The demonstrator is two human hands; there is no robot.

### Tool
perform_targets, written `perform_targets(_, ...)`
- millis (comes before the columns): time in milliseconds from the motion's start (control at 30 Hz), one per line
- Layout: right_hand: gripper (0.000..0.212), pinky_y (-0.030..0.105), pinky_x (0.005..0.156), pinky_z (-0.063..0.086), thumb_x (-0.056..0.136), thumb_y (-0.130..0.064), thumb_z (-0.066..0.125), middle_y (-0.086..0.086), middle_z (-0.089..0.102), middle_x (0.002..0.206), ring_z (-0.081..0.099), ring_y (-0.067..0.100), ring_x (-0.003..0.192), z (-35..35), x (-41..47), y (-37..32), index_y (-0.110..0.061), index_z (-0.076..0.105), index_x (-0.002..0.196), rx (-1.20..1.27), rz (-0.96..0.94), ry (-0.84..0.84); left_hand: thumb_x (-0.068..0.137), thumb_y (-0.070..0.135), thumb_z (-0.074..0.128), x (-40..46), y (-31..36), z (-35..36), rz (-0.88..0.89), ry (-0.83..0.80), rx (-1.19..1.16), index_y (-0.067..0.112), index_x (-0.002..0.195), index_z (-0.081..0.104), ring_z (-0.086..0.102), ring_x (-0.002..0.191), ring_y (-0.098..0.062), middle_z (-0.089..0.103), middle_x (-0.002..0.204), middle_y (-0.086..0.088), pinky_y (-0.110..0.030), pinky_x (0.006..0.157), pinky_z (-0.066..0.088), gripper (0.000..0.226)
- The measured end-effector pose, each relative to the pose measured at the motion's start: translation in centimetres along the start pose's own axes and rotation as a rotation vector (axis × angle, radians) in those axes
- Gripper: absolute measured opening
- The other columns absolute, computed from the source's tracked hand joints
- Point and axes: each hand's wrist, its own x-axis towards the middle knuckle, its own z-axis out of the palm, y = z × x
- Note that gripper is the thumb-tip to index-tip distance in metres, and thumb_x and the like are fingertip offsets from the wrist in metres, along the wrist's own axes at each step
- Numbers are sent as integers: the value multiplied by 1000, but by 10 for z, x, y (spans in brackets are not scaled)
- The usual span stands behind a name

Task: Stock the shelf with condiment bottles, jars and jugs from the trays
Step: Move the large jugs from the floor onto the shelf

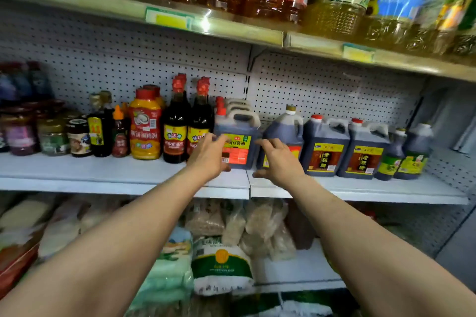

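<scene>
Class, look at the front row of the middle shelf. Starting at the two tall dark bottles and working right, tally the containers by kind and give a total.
Tall dark bottles with red caps: 2
Handled jugs with red caps: 3
Handled jug with gold cap: 1
Smaller green-labelled containers with pale caps: 2
Total: 8

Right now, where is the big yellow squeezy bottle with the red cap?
The yellow bottle stands left of centre on the middle shelf, between a small orange-capped bottle on its left and two tall dark bottles on its right.
</scene>
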Motion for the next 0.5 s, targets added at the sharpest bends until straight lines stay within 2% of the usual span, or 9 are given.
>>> perform_targets(167,90,40,99,44,73,-35,85,10,42,139,43,32,130,4,-79,-6,-26,37,148,26,-60,-110,77,26,82,-92,12,16,-108,-57,24,34,138,43,38,128,-30,38,137,-7,-46,99,46,73)
perform_targets(500,93,42,104,42,74,-43,83,12,42,140,41,33,132,42,-192,-35,-25,33,150,73,-140,-284,73,34,85,-240,3,34,-293,-159,73,33,136,46,43,126,-31,41,135,-8,-40,101,45,75)
